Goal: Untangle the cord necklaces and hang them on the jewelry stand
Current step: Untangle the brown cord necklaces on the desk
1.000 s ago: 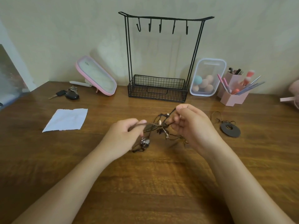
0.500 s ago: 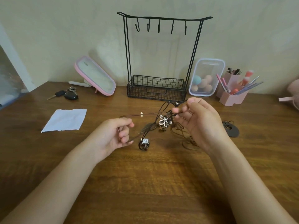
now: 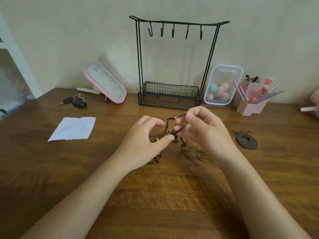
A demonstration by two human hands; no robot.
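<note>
While all 5 hooks (image 3: 172,31) on the far jewelry stand (image 3: 169,95) are bare, we pinch the knotted cord necklaces (image 3: 179,128) with left hand (image 3: 146,144) and right hand (image 3: 207,133) mid-table, so we judge untangling unfinished and all hanging left.

Left forearm (image 3: 82,197), right forearm (image 3: 260,195) bare to frame edge. Left grip (image 3: 145,144), right grip (image 3: 207,133) bare; fingernails (image 3: 190,116) short, plain.
</note>
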